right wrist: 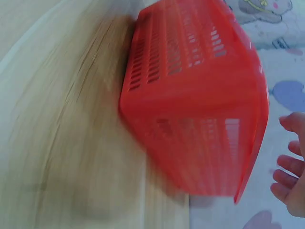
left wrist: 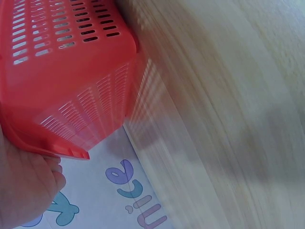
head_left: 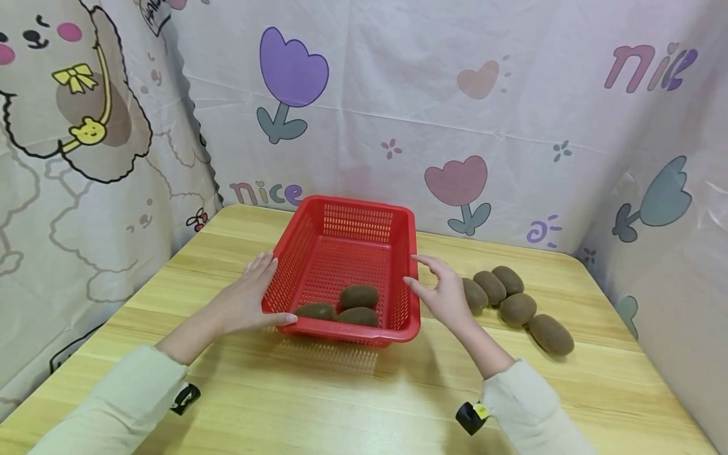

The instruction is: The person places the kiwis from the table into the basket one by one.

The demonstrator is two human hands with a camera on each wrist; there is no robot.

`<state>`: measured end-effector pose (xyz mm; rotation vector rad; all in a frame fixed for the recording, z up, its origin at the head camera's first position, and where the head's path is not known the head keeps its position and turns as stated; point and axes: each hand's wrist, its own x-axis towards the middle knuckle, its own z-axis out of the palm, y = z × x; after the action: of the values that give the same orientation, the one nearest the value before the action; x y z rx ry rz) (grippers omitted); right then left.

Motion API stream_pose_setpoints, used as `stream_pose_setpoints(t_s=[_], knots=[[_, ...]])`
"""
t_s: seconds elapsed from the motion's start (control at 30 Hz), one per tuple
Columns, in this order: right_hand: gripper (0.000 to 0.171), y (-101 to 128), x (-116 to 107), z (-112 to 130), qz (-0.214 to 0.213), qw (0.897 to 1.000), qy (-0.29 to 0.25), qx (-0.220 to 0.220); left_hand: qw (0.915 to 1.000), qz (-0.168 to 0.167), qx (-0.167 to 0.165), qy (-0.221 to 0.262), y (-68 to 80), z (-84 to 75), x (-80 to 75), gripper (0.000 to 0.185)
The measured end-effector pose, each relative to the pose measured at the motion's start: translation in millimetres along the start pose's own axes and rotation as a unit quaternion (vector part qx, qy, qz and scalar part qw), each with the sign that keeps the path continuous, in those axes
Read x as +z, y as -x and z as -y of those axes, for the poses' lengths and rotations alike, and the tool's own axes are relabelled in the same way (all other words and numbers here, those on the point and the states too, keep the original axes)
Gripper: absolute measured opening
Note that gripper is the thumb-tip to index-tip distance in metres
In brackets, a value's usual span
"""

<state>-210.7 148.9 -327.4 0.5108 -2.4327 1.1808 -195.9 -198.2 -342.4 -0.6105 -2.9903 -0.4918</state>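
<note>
Backdrop: pale cloth printed with tulips, a cartoon dog and the word "nice" hung round a light wooden table.
Basket: a red slotted basket stood mid-table, three brown kiwis lying at its near end.
Left hand: the left hand lay flat against the basket's left wall, fingers straight, thumb along the near rim; it gripped nothing.
Right hand: the right hand hovered just beside the right wall, fingers loosely spread and slightly bent, holding nothing; contact with the rim cannot be told.
Loose fruit: five more kiwis sat in a cluster to the right, close behind that hand.
Doing it well: judging by the pose, the basket was being steadied or shifted; even pressure from both sides, kept low, should stop it tipping and rolling the fruit.
</note>
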Motion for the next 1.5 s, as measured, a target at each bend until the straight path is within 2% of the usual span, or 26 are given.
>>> stream_pose_setpoints(t_s=[0.27,0.43,0.53,0.7,0.97,1.23,1.5], knots=[[0.045,9,-10,-35,-0.078,0.996,0.041,0.020,1.0000,0.000,-0.001,-0.002,1.5,-1.1,-0.7,0.116],[0.045,16,-19,-60,-0.123,0.990,0.023,0.058,1.0000,0.000,0.000,-0.003,1.2,-1.2,-0.6,0.116],[0.046,19,-24,-72,-0.136,0.986,0.013,0.092,1.0000,0.002,0.000,-0.003,0.9,-0.7,-0.9,0.116],[0.046,24,-32,-88,-0.125,0.981,0.008,0.148,1.0000,0.004,0.001,-0.002,0.1,0.0,-0.8,0.116],[0.052,30,-36,-105,-0.083,0.976,0.032,0.198,1.0000,0.002,0.002,-0.005,0.2,0.1,-0.6,0.116],[0.052,31,-32,-117,-0.071,0.975,0.078,0.196,1.0000,0.003,0.002,-0.004,0.4,-0.3,-0.4,0.116],[0.052,31,-29,-121,-0.055,0.972,0.091,0.208,1.0000,0.003,0.001,-0.003,0.2,-0.2,-0.2,0.116]])
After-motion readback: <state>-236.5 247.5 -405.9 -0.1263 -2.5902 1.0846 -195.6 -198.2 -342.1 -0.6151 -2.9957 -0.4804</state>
